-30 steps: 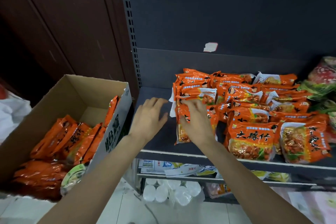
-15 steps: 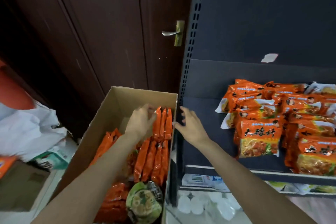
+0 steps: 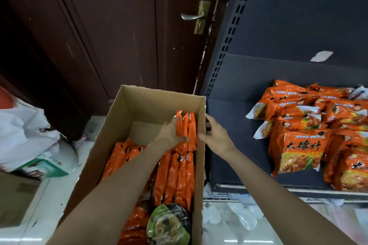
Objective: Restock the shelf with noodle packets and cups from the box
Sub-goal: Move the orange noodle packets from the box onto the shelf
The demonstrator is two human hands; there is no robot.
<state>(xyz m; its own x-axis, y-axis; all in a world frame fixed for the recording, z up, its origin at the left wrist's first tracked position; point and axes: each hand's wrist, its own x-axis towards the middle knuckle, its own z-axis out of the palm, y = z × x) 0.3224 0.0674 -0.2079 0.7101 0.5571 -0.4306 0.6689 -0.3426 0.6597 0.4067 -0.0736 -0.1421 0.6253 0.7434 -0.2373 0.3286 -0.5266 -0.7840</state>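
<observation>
An open cardboard box (image 3: pixel 127 117) stands left of the dark shelf (image 3: pixel 231 145). Inside it, orange noodle packets (image 3: pixel 179 169) stand on edge in rows, and a green-lidded noodle cup (image 3: pixel 169 225) lies at the near end. My left hand (image 3: pixel 171 132) is inside the box, its fingers round the top of the upright packets by the right wall. My right hand (image 3: pixel 216 135) hovers at the box's right wall, fingers spread and holding nothing. More orange packets (image 3: pixel 298 145) lie stacked on the shelf at the right.
A dark wooden door (image 3: pixel 119 36) with a metal handle (image 3: pixel 192 16) stands behind the box. White plastic bags (image 3: pixel 25 131) and a second carton (image 3: pixel 16 197) lie on the floor at left. Below the shelf are papers and clear plastic cups (image 3: pixel 229 213).
My view has swung left from the shelf to the box. Both hands left the shelved packets; the left one reached into the box and took hold of upright packets, the right followed to the box wall.
</observation>
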